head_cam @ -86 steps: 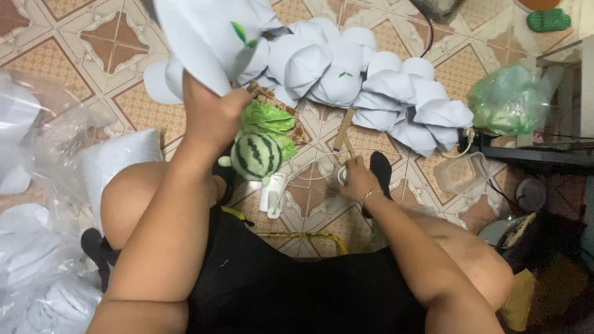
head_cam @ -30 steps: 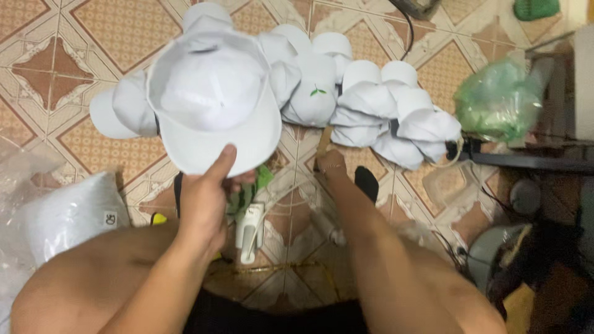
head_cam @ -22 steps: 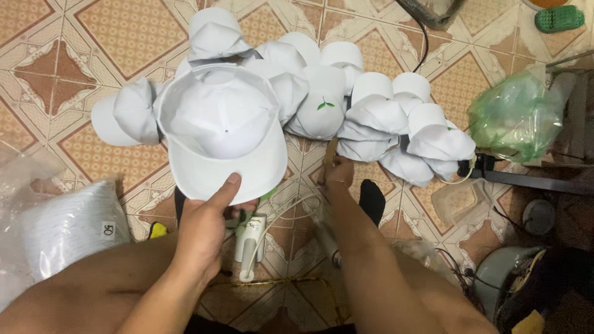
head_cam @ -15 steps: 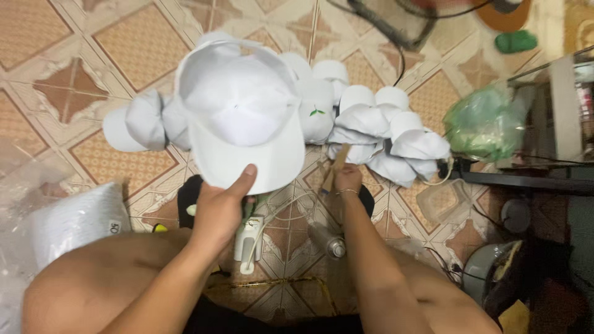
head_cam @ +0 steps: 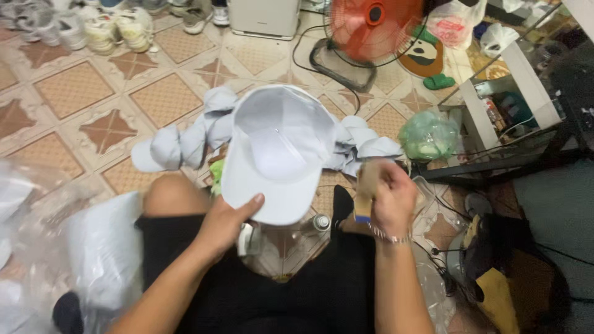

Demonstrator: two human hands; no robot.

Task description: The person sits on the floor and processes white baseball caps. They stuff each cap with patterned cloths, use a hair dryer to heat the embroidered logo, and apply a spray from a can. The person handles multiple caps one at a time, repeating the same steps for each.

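**Cap lifted clear, small tool now raised in the right hand**

I have the white cap (head_cam: 275, 154) up off the floor, held by its brim in my left hand (head_cam: 226, 222), thumb on top of the brim edge and fingers clenched beneath it. The cap faces me with its inside showing, crown tilted toward the far side. A moment ago it hung lower, close over the pile; now it sits higher and nearer my chest, and the view has swung up to take in more of the room.

My right hand (head_cam: 387, 198) was down by the floor among the caps; it has since come up just right of the cap, closed around a small tan block with a blue end (head_cam: 364, 195). I cannot tell exactly what that is. It stands near the brim but apart from it, so cap and tool are now brought together at working height.

Behind the cap lies the heap of white caps (head_cam: 185, 139) on the tiled floor (head_cam: 74, 93). A green plastic bag (head_cam: 428, 135) sits to the right, an orange fan (head_cam: 371, 25) far beyond, and clear plastic bags (head_cam: 37, 235) at near left.
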